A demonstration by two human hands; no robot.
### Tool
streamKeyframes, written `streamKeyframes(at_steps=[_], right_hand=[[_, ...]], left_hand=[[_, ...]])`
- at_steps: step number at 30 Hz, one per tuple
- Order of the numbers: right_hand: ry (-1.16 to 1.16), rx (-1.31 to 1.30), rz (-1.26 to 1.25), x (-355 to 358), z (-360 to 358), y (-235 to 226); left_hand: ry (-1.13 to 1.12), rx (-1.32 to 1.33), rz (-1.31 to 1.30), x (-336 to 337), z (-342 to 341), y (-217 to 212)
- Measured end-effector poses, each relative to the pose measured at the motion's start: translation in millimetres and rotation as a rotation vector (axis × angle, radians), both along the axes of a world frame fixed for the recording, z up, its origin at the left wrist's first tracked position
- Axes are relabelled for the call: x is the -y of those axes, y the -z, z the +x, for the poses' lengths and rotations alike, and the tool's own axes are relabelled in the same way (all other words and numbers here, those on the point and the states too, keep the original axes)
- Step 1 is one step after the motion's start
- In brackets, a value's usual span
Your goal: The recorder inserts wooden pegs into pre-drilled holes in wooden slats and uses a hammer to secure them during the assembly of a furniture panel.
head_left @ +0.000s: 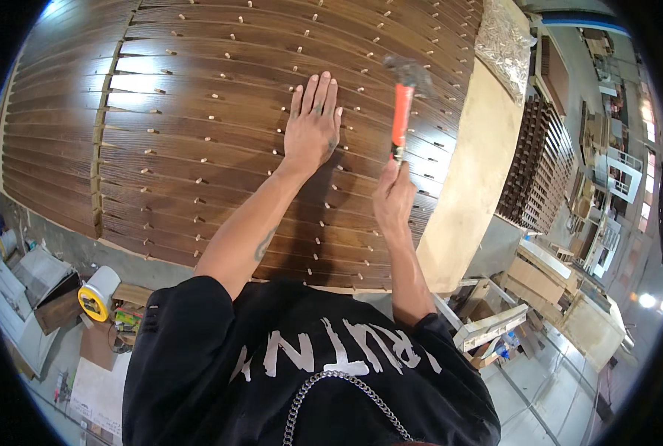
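Observation:
In my right hand [395, 195] is a hammer [401, 119] with a red and black handle. Its dark head is raised and a little blurred, above the right part of the brown wooden boards [249, 141]. My left hand [313, 126] lies flat on these boards, fingers stretched out and pointing away from me. Short pale wooden dowels [299, 49] stick up from the boards in rows, several of them close around my left hand. The boards lie side by side in a large spread.
Along the right edge of the boards runs a pale wooden sheet [472, 163]. A clear bag of dowels [504, 44] rests at its far end. Stacked brown slats [536, 163] stand further right. A white and yellow bucket [97, 293] stands on the floor at left, near scrap boards.

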State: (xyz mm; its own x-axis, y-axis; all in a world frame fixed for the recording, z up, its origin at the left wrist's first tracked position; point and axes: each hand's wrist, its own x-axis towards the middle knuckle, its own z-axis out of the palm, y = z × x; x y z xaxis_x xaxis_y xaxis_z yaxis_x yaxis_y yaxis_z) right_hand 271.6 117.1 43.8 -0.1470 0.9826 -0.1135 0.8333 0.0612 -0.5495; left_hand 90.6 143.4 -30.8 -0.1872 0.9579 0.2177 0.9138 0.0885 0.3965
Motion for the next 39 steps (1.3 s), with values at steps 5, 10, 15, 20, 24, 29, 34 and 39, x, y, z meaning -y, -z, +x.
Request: streamKeyframes(at_steps=[5,10,15,20,24,29,34,39], right_hand=[[0.028,0.062,0.002,-25.7,-9.1,15.8],[-0.036,0.052,-0.026,-38.9,-8.3,-0.7],[0.089,-0.092,0.059,-54.0,-24.6,-11.5],[-0.020,0.121,0.049,-69.2,-16.3,28.1],[0.107,-0.031,-0.048,-74.6,-20.2,4.4],[0.071,0.121,-0.070,-94.3,-28.4,13.5],[-0.002,0.145,0.036,-119.0,-24.4,-5.6],[0.094,0.062,0.012,-143.2,-33.6,12.2]], left_hand=[[-0.008,0.009,-0.075,-4.4,-0.4,-5.8],[-0.017,0.053,-0.071,-10.1,0.8,-2.8],[-0.012,0.020,0.016,-54.8,-6.5,5.1],[-0.020,-0.028,0.077,-102.6,-28.0,14.6],[-0.029,-0.028,0.079,-124.7,-32.7,20.6],[-0.024,-0.040,0.063,-124.7,-30.0,23.3],[-0.021,-0.071,0.041,-132.5,-38.0,5.3],[-0.022,-0.041,0.051,-134.0,-38.4,15.8]])
